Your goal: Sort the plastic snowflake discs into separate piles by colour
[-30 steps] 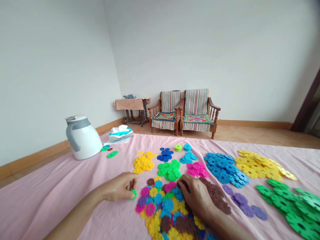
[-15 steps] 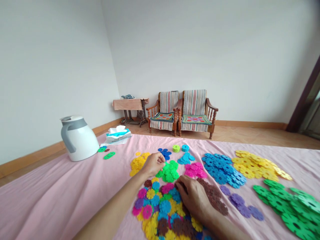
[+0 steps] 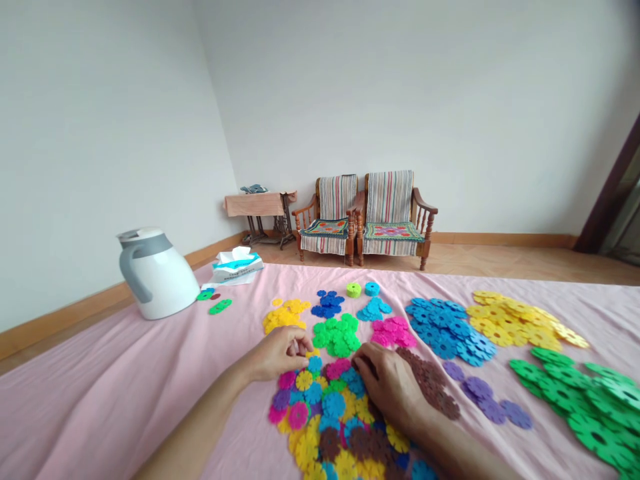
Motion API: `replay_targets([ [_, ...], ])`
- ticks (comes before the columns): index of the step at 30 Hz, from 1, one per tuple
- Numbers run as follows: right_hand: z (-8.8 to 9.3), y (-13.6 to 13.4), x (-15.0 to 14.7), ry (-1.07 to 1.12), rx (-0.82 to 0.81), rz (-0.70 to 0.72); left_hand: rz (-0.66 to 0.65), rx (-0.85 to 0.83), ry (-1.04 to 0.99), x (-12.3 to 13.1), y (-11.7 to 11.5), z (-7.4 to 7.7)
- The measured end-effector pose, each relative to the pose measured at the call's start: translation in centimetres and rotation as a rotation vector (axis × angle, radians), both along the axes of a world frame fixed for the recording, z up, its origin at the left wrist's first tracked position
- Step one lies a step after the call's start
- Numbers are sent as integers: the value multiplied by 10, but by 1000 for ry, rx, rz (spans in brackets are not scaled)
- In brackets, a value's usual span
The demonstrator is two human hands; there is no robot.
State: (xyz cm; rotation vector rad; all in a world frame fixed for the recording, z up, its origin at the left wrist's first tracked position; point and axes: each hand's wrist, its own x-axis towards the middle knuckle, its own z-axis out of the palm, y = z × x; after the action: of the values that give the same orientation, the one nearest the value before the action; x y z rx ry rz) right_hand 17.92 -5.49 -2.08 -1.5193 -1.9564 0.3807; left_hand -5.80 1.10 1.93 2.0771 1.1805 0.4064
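Observation:
My left hand [image 3: 283, 352] is at the upper left edge of a mixed pile of plastic snowflake discs [image 3: 332, 405], fingers curled together beside a yellow disc. Whatever is between its fingertips is hidden. Over the pile's upper right side rests my right hand [image 3: 389, 381], closed with its fingers bent down; what they hold, if anything, does not show. Just beyond the hands are small heaps of green discs [image 3: 336, 335], pink discs [image 3: 393, 332] and yellow discs [image 3: 286, 315]. Brown discs [image 3: 430, 383] lie along the right hand's outer side.
Dark blue discs [image 3: 327, 304] and light blue discs [image 3: 374, 309] lie farther back. Larger blue [image 3: 445, 327], yellow [image 3: 520, 320] and green discs [image 3: 575, 400], plus purple discs [image 3: 493, 400], spread rightward. A jug [image 3: 163, 277] and tissue box [image 3: 237, 265] stand left on the pink cloth [image 3: 150, 380].
My left hand has come back from the small green heap to the near edge of the mixed pile. The right hand stays almost in place.

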Motion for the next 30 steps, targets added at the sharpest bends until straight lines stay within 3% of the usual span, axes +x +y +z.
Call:
replay_targets([
  [11,2,-2,0,-1,10,3,-123,77,65,7,-14,0],
  [20,3,-1,0,2,13,5,-130,11,0,11,-24,13],
  [25,2,-1,0,9,15,7,-225,-99,-97,17,-35,20],
  [30,0,-1,0,13,10,10,-329,-45,19,31,-49,18],
])
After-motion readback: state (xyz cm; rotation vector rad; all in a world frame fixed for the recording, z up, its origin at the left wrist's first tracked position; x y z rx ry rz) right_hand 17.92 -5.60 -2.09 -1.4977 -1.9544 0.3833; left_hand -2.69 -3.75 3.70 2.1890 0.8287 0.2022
